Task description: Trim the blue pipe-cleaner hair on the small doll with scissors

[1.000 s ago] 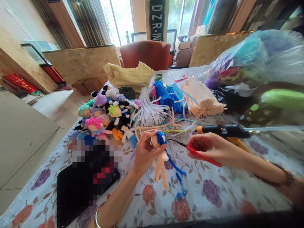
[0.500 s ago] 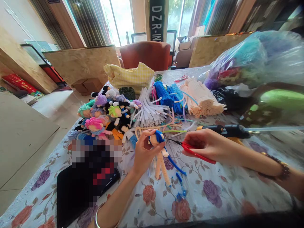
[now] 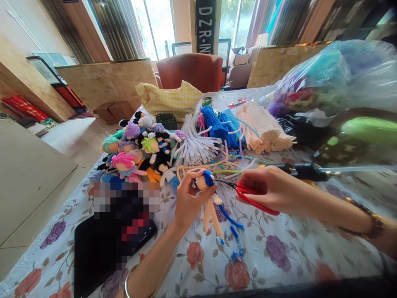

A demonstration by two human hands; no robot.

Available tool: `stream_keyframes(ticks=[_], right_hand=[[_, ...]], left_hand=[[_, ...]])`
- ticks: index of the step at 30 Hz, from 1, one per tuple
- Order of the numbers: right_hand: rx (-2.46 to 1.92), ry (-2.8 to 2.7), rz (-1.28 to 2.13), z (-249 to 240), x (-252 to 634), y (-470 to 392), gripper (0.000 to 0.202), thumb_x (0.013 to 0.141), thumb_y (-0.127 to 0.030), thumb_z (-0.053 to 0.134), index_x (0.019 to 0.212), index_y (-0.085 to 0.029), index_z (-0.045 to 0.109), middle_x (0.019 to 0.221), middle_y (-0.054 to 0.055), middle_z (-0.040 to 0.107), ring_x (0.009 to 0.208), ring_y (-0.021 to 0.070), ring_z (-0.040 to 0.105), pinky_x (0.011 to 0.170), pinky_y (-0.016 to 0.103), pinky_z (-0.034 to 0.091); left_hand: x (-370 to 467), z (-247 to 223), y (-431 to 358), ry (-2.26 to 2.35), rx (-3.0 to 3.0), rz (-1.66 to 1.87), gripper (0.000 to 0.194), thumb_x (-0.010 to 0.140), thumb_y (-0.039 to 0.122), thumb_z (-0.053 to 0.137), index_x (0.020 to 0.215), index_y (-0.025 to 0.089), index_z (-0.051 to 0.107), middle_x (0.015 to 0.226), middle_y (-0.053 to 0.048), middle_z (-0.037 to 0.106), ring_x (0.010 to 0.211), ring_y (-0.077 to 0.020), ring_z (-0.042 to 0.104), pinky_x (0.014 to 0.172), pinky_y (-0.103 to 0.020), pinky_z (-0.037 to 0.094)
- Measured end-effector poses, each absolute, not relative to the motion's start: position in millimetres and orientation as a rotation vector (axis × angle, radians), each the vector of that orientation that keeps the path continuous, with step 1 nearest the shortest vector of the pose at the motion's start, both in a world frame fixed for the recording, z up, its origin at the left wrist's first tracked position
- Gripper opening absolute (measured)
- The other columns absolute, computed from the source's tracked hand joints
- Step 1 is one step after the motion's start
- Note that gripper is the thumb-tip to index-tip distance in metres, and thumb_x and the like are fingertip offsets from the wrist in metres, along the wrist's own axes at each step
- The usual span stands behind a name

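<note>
In the head view, the left hand (image 3: 188, 200) is holding a blue-haired doll (image 3: 209, 211) between its fingers above the bench (image 3: 297, 265), while the right hand (image 3: 274, 186) is gripping red-handled scissors (image 3: 241, 191) pointing at the doll's head. Beyond, a dark sign (image 3: 204, 27) is showing "DZR-IN", a red chair (image 3: 189, 72) hiding its lower end

The left hand (image 3: 190, 198) pinches a peach chenille doll (image 3: 211, 210) by its blue-haired head, a long blue strand (image 3: 228, 217) trailing down beside its legs. The right hand (image 3: 271, 188) holds red-handled scissors (image 3: 257, 204), their tips at the hair; whether the blades touch it is hard to tell. Blue clippings (image 3: 237, 254) lie on the floral tablecloth (image 3: 297, 265). Beyond are piled dolls (image 3: 125, 161), white pipe cleaners (image 3: 198, 142) and a glue gun (image 3: 307, 171).
</note>
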State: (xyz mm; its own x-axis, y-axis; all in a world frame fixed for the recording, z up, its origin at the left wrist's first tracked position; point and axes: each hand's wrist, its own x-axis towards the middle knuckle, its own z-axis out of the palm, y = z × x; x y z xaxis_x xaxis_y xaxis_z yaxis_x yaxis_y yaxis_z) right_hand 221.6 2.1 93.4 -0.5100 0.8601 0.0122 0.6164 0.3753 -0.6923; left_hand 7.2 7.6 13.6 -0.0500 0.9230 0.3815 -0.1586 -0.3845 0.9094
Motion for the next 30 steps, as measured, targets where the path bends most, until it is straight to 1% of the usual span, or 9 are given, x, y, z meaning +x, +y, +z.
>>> stream_keyframes(ticks=[3, 9, 14, 19, 24, 30], right_hand=[[-1.313, -2.309, 0.821, 96.3, 219.5, 0.5, 0.023, 0.082, -0.033, 0.062, 0.064, -0.021, 0.054, 0.049, -0.004, 0.052, 0.044, 0.0101, 0.045, 0.041, 0.022, 0.029], [-1.366, -2.394, 0.700, 99.2, 219.3, -0.7, 0.026, 0.084, -0.035, 0.058, 0.064, -0.020, 0.049, 0.049, -0.004, 0.050, 0.045, 0.0096, 0.044, 0.042, 0.022, 0.029], [-1.364, -2.411, 0.730, 95.7, 218.0, 0.2, 0.028, 0.087, -0.038, 0.055, 0.066, -0.020, 0.049, 0.049, -0.005, 0.049, 0.045, 0.0097, 0.043, 0.043, 0.023, 0.027], [-1.346, -2.400, 0.737, 91.8, 218.2, 4.5, 0.027, 0.086, -0.040, 0.056, 0.068, -0.019, 0.052, 0.052, -0.003, 0.051, 0.048, 0.0106, 0.044, 0.044, 0.023, 0.028], [-1.322, -2.364, 0.817, 89.9, 221.9, 5.8, 0.027, 0.084, -0.040, 0.058, 0.068, -0.019, 0.055, 0.052, -0.003, 0.051, 0.048, 0.0108, 0.043, 0.044, 0.023, 0.030], [-1.274, -2.254, 1.049, 85.8, 225.4, 9.5, 0.024, 0.085, -0.039, 0.059, 0.071, -0.018, 0.059, 0.053, -0.002, 0.053, 0.048, 0.0107, 0.045, 0.043, 0.023, 0.032]], left_hand=[[6.5, 13.9, 7.6, 0.892, 1.358, 1.573, 0.032, 0.067, 0.017, 0.080, 0.090, 0.023, 0.059, 0.108, -0.003, 0.063, 0.096, -0.0149, 0.062, 0.081, -0.027, 0.050], [4.2, 12.9, 7.3, 0.958, 1.428, 1.528, 0.032, 0.069, 0.021, 0.080, 0.094, 0.022, 0.059, 0.113, -0.005, 0.061, 0.103, -0.0185, 0.061, 0.082, -0.029, 0.051], [4.6, 10.3, 7.9, 0.924, 1.426, 1.543, 0.034, 0.067, 0.020, 0.081, 0.094, 0.023, 0.060, 0.113, -0.004, 0.061, 0.102, -0.0177, 0.062, 0.081, -0.029, 0.052], [3.1, 6.6, 10.1, 0.897, 1.453, 1.569, 0.035, 0.066, 0.016, 0.082, 0.094, 0.024, 0.061, 0.112, -0.003, 0.060, 0.098, -0.0153, 0.062, 0.079, -0.026, 0.052], [3.0, 4.8, 11.5, 0.911, 1.457, 1.577, 0.036, 0.065, 0.014, 0.082, 0.095, 0.024, 0.064, 0.111, -0.003, 0.062, 0.100, -0.0159, 0.062, 0.079, -0.026, 0.052], [3.4, 8.7, 10.6, 0.955, 1.434, 1.566, 0.035, 0.065, 0.017, 0.082, 0.096, 0.023, 0.067, 0.111, -0.005, 0.064, 0.103, -0.0185, 0.063, 0.080, -0.027, 0.053]])
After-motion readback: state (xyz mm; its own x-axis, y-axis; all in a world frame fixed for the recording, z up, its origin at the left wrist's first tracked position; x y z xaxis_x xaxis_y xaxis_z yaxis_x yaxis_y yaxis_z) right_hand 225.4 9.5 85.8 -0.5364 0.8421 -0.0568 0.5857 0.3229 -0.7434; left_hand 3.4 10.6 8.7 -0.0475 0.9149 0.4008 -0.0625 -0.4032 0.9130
